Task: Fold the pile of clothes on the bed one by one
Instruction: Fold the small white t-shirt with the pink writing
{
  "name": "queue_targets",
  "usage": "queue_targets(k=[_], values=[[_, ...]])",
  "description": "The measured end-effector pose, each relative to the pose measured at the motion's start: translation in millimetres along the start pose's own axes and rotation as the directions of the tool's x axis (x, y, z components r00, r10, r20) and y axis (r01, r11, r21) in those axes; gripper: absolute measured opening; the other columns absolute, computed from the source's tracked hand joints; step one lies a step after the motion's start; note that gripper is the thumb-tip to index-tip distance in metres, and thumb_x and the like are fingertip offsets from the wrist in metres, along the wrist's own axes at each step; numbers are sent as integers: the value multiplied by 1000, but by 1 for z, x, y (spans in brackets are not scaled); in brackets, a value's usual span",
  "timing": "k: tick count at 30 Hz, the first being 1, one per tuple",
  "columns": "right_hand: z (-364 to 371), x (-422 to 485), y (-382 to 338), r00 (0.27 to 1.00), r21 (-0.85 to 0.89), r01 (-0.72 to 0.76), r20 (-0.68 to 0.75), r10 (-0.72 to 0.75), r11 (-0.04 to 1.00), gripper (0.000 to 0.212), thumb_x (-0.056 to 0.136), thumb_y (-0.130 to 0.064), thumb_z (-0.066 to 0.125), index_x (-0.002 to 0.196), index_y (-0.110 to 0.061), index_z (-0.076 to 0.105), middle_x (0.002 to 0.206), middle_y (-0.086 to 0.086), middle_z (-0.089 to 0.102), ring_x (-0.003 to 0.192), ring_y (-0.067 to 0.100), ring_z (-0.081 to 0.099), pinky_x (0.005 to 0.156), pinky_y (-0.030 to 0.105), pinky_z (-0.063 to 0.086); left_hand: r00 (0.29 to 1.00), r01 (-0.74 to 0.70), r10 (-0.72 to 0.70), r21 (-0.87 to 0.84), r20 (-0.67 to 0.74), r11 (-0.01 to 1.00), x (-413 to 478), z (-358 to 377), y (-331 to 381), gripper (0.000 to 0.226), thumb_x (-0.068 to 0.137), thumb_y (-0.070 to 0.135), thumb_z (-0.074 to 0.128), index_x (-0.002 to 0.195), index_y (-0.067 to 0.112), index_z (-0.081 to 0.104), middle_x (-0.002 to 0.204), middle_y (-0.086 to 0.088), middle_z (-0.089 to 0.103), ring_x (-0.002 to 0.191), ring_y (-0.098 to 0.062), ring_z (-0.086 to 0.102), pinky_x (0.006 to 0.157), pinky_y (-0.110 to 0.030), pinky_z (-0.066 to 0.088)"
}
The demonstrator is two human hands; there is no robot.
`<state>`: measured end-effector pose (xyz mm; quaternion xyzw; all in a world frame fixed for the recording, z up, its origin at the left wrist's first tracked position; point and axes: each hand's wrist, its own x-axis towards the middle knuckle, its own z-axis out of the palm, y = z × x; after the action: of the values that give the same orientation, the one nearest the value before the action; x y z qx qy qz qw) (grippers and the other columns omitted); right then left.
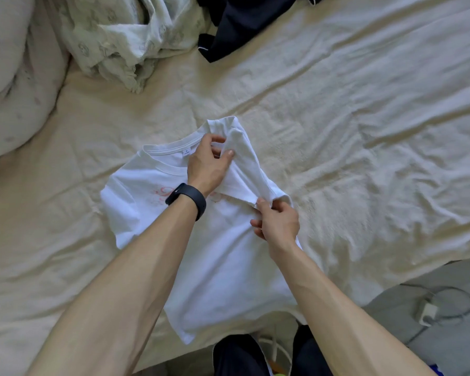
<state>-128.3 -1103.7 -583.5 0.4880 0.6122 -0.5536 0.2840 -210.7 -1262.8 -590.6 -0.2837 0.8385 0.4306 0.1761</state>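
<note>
T-shirt (223, 267): flat on bed (364, 131), collar toward 11 o'clock.
Left hand (209, 161): pinches folded sleeve beside collar.
Right hand (277, 223): pinches sleeve hem.

Bare sheet (364, 131) right of the white T-shirt (223, 267); crumpled floral cloth (114, 42) and dark garment (242, 25) beyond.

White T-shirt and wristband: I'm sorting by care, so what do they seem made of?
White T-shirt: probably cotton jersey, matte, with soft creases and a ribbed collar. Wristband: seemingly dark silicone or rubber, smooth and matte, holding its curve.
</note>
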Motion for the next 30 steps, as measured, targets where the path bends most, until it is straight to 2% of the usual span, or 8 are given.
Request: queue_targets(k=[4,8,12,15,18,21,25,30], values=[[-16,-3,-14,987,-364,73,159,-15,928,28,90,-37,68,80,-11,69,77,2,77,54,16,70,54,30,58,996,-62,48,194,78,979,0,5,0,43,91,37,63,129,24,47,113,-3,65,103,-23,63,88,-43,52],[-34,-7,-41,927,-793,371,345,-145,483,41,87,-53,54,75,-17,68,63,-6,72,64,20,70,67,34,57,947,-194,299,539,-114,820,-41,20,-10,63,93,45,58,148,21,37,146,-7,42,123,-29,48,94,-47,47],[-11,-1,-62,567,-644,729,382,-729,230,22,98,-30,52,104,-20,71,101,0,73,93,24,66,80,36,48,939,-235,339,604,-62,762,-81,50,-27,67,95,43,49,154,15,35,162,-6,28,149,-26,27,120,-50,21],[24,27,-74,362,-566,813,679,-639,-141,46,106,-26,43,150,-14,48,159,6,42,148,26,35,117,38,28,977,-106,195,598,-86,795,-90,78,-40,85,92,54,40,160,18,4,168,-3,8,155,-21,5,124,-50,0],[34,69,-82,349,-537,673,837,-421,-509,60,109,-40,25,163,-18,12,171,-3,-2,157,17,-8,124,48,-4,979,-38,154,620,-136,784,-82,95,-53,98,86,79,32,160,23,1,169,0,2,155,-21,-4,122,-54,-3],[27,98,-93,365,-537,629,842,-397,-562,64,109,-44,24,163,-20,-1,170,-5,-10,156,17,-15,123,53,-10,967,-53,198,635,-159,770,-74,100,-63,108,76,92,33,161,27,15,169,1,5,155,-25,2,121,-59,4],[22,92,-82,442,-703,586,694,-568,-402,66,109,-42,24,163,-14,0,171,3,-9,156,19,-13,124,56,-7,955,-96,243,597,-170,796,-79,98,-66,114,75,93,35,161,21,16,169,-3,7,155,-25,5,122,-59,7],[15,47,-38,264,-535,653,824,-501,-535,70,105,-39,45,164,-19,12,171,10,0,158,25,-2,124,60,6,960,1,138,494,-245,869,-131,65,-89,96,88,74,44,161,21,14,169,-1,3,155,-20,0,122,-56,-2]])
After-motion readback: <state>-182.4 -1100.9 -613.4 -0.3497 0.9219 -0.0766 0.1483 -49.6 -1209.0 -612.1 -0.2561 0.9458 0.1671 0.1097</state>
